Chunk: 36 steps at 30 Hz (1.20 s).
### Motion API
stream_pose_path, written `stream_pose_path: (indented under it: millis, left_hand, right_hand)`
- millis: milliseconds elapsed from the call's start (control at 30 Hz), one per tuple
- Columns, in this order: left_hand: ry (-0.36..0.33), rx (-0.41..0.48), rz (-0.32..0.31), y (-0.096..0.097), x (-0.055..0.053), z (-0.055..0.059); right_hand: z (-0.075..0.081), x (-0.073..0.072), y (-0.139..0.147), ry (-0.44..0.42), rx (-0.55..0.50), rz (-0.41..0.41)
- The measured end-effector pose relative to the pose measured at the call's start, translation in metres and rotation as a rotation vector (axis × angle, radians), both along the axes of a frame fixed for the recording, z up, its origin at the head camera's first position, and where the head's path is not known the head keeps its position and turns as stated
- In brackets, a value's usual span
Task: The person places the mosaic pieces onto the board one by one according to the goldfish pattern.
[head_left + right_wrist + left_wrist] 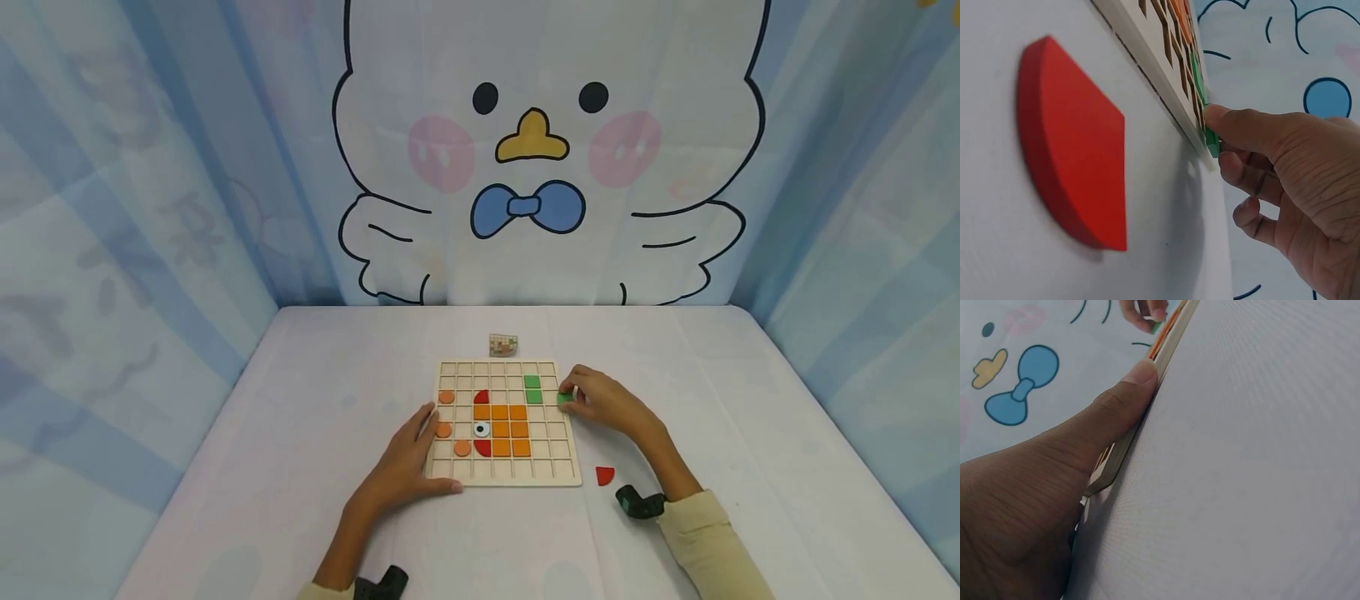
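Note:
A wooden grid board (555, 473) lies on the table with several orange squares (500, 429), orange discs (462, 448), two red quarter-circles (482, 448), a white eye disc (482, 429) and two green squares (532, 382) in its cells. At the board's near left corner rests my left hand (405, 458), thumb along the front edge and fingers along the left side. My right hand (606, 402) pinches a small green piece (565, 400) between thumb and fingers at the right edge of the board; its full outline is partly covered by the fingertips.
A loose red quarter-circle (604, 476) lies on the white cloth right of the board, below my right hand. Behind the board sits a small patterned card or packet (503, 345). Curtains with a cartoon bird (532, 142) enclose the table on its back and sides.

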<state>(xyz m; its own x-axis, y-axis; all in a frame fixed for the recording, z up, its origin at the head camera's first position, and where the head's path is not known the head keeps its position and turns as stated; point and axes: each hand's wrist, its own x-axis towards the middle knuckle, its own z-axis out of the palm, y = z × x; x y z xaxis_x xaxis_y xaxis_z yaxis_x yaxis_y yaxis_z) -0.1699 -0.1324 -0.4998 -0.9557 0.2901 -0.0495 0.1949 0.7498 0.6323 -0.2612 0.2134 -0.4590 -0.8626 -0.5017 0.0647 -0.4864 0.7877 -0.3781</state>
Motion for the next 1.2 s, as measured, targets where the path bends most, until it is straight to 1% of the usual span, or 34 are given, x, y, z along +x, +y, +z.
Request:
stream_pose_path:
  millis: [200,333,667,1000,1200]
  left_hand:
    - [0.009,0.025,-0.006,-0.001,0.001,0.002]
    - [0.009,0.021,-0.004,0.0,0.002,0.002]
    - [0.021,0.002,-0.007,0.0,0.001,0.0]
    - [0.024,0.021,-0.015,-0.001,0.002,0.001]
    - [0.02,0.024,-0.013,0.0,0.003,0.003]
  right_hand:
    - [0.0,-0.002,-0.013,-0.015,0.009,0.004]
    - [0.0,-0.005,-0.016,-0.015,0.018,0.016]
    - [-0.001,-0.011,-0.019,0.01,0.031,0.034]
    - [-0.002,-0.012,-0.02,-0.012,0.031,0.015]
    - [-0.001,-0.01,-0.019,0.007,0.019,0.03]
